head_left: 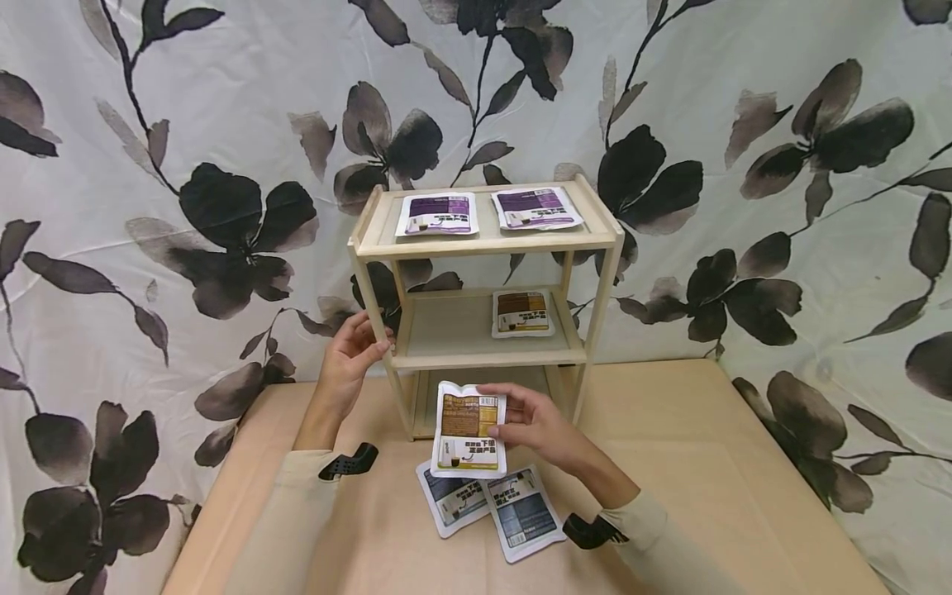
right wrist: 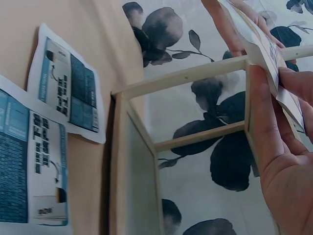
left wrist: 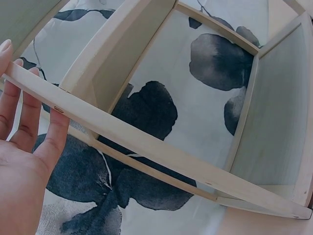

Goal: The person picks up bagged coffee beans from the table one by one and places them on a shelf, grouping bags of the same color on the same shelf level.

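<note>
On my head feed, the right hand (head_left: 546, 430) has the brown-and-yellow packet (head_left: 464, 417) pinched at its right edge, thumb on the printed face, so those fingers are plainly grasping. The packet hangs over the tabletop (head_left: 744, 496), in front of the wooden rack (head_left: 605, 297), and it lies to the left of the right fingers, most of its face reaching out past the thumb.

Here's the relation I'm watching: the packet's long axis points away from the person, towards the rack, with the middle shelf (head_left: 446, 330) beyond it and higher. By my judgement it lines up roughly with the left part of that shelf, left of the brown packet (head_left: 523, 314) lying there. The right hand is clearly the nearer one.

Over to the left hand (head_left: 351, 355): thumb and fingers grasp the left front post (left wrist: 142, 136) between them, and I read that as steadying the rack.

Down on the tabletop, the left blue packet (head_left: 452, 500) and the right blue packet (head_left: 528, 516) meet near one corner, partly masked from me. Up on the top shelf (head_left: 483, 244), the left purple packet (head_left: 439, 215) sits beside the right purple packet (head_left: 537, 208).
</note>
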Action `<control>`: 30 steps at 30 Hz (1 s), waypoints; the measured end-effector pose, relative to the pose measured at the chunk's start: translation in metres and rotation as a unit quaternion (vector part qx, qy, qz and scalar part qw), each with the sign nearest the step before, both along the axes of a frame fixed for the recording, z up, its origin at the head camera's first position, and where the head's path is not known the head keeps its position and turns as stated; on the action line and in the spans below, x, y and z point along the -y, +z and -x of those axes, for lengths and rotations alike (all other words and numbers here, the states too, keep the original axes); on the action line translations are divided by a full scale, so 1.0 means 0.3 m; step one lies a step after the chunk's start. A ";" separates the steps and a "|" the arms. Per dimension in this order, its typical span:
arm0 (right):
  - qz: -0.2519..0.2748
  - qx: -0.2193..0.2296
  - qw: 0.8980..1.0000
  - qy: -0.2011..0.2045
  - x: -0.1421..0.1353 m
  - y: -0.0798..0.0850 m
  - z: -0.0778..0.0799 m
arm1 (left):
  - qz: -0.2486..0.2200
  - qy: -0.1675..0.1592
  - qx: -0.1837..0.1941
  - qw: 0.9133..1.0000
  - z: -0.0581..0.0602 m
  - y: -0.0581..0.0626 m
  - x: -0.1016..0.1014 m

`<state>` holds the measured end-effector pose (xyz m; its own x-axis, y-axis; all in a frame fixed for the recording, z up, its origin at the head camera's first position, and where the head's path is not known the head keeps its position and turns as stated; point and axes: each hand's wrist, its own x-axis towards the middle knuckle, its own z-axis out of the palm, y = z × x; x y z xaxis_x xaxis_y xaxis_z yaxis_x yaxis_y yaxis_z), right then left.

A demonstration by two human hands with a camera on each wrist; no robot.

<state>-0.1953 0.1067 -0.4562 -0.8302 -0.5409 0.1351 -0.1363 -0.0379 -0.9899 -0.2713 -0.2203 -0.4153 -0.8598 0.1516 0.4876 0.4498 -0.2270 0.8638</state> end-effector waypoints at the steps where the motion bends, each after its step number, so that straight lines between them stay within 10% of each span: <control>1: 0.001 -0.002 1.000 -0.002 -0.001 0.005 0.003 | 0.001 0.001 0.000 1.000 0.000 0.001 0.000; 30: -0.006 -0.042 0.998 -0.055 0.010 0.202 0.087 | 0.007 0.003 0.004 1.000 0.001 0.007 -0.002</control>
<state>-0.2213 0.1038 -0.3957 -0.8704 -0.4498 0.2001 -0.2211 -0.0061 -0.9752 -0.2718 -0.2196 -0.4132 -0.8644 0.1532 0.4788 0.4444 -0.2123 0.8703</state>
